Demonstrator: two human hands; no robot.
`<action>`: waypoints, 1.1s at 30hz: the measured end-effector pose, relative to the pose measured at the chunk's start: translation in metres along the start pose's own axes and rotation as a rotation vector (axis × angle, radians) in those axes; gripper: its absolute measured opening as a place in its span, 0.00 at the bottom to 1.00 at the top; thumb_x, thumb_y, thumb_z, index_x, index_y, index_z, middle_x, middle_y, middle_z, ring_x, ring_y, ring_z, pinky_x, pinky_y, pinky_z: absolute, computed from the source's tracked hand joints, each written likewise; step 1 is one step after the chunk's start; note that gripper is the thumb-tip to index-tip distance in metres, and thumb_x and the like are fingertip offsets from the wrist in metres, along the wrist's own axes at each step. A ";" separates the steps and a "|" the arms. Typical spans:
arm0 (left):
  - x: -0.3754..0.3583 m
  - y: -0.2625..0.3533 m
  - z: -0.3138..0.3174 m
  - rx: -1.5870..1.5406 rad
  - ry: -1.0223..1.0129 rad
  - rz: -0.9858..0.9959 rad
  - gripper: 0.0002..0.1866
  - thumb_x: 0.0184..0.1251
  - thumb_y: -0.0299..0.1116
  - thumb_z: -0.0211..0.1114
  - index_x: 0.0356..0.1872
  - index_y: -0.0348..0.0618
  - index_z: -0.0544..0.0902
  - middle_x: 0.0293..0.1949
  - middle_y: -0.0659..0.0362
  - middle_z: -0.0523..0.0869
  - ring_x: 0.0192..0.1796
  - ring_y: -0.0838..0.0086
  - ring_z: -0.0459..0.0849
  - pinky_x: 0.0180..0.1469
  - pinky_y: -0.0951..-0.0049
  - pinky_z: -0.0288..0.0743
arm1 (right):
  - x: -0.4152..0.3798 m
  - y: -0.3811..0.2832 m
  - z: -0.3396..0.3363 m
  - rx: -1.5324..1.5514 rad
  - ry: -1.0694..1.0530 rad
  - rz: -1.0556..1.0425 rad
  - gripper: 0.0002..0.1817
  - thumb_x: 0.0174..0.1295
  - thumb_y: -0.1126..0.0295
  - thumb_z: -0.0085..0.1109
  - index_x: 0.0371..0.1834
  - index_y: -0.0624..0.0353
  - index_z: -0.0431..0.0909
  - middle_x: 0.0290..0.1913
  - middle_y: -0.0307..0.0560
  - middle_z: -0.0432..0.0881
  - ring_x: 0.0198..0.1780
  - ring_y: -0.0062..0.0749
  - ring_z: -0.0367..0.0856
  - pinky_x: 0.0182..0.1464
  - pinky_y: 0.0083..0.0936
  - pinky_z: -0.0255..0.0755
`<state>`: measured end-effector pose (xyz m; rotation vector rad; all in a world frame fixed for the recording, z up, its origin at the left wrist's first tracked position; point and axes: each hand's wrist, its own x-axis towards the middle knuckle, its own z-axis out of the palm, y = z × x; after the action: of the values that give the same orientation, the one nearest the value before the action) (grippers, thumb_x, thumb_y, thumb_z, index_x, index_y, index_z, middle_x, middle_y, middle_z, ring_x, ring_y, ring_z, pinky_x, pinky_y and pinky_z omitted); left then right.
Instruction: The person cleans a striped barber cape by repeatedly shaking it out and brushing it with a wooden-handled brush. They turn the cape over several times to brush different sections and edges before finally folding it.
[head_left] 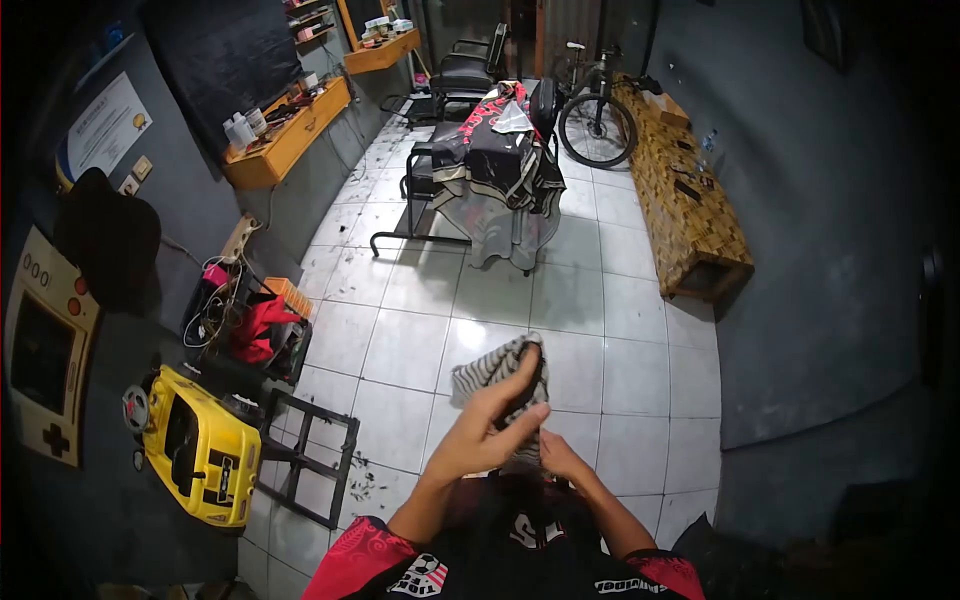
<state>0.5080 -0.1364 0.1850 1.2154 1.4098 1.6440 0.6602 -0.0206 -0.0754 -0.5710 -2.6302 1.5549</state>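
Observation:
A folded grey-and-black striped cloth (485, 370) is held up in front of my body, above the tiled floor. My left hand (480, 432) is closed around it from the left, with the index finger stretched along its dark inner part and the thumb below. Close to the cloth's lower end is my right hand (562, 456), its fingers curled and partly hidden. It appears to pinch the cloth's lower edge.
Ahead stands a barber chair (420, 180) draped with a dark patterned cape (500, 165). A long woven-pattern bench (690, 220) and a bicycle (598, 125) are on the right. At left are a yellow toy car (205, 445), a black metal frame (310, 455) and a wooden shelf (290, 130).

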 end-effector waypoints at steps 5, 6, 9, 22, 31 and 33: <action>-0.008 0.010 -0.017 -0.291 0.183 0.013 0.34 0.63 0.21 0.57 0.67 0.26 0.49 0.64 0.51 0.63 0.64 0.74 0.61 0.64 0.78 0.53 | -0.067 0.125 0.013 -0.550 -0.425 0.807 0.27 0.63 0.47 0.38 0.54 0.53 0.75 0.44 0.64 0.79 0.51 0.52 0.76 0.53 0.42 0.68; -0.012 0.010 -0.020 -0.306 0.187 0.002 0.35 0.63 0.22 0.58 0.67 0.26 0.49 0.64 0.52 0.62 0.64 0.73 0.61 0.64 0.77 0.52 | -0.080 0.161 0.017 -0.615 -0.431 0.828 0.31 0.62 0.44 0.37 0.51 0.59 0.76 0.45 0.65 0.78 0.52 0.53 0.76 0.55 0.43 0.67; -0.007 0.001 -0.024 -0.036 0.150 0.059 0.35 0.62 0.24 0.59 0.67 0.27 0.51 0.63 0.51 0.64 0.64 0.71 0.62 0.64 0.77 0.52 | -0.086 0.206 0.017 -0.518 -0.197 0.701 0.35 0.63 0.41 0.35 0.36 0.64 0.81 0.38 0.65 0.80 0.41 0.52 0.81 0.45 0.41 0.73; 0.008 -0.026 -0.005 -0.007 0.017 -0.077 0.32 0.59 0.19 0.59 0.65 0.30 0.58 0.62 0.53 0.68 0.61 0.77 0.65 0.61 0.79 0.56 | -0.001 -0.065 -0.021 0.755 0.044 0.135 0.23 0.69 0.50 0.38 0.40 0.61 0.69 0.17 0.41 0.68 0.16 0.26 0.64 0.21 0.21 0.61; -0.009 0.009 -0.042 -0.174 0.236 0.031 0.36 0.58 0.16 0.54 0.68 0.30 0.50 0.59 0.53 0.68 0.55 0.75 0.69 0.58 0.79 0.60 | -0.079 0.178 0.017 -0.635 -0.186 0.720 0.35 0.60 0.39 0.37 0.32 0.64 0.81 0.30 0.63 0.80 0.38 0.47 0.82 0.41 0.41 0.73; -0.013 -0.001 -0.046 0.077 0.200 -0.012 0.36 0.58 0.18 0.55 0.68 0.31 0.51 0.62 0.50 0.65 0.63 0.69 0.64 0.63 0.77 0.54 | -0.072 0.187 0.009 -0.463 -0.114 0.726 0.35 0.61 0.41 0.37 0.31 0.65 0.82 0.26 0.63 0.80 0.33 0.47 0.83 0.38 0.41 0.74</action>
<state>0.4695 -0.1650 0.1813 1.1064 1.6124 1.7573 0.7805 0.0294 -0.2279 -1.6565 -3.0711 1.0531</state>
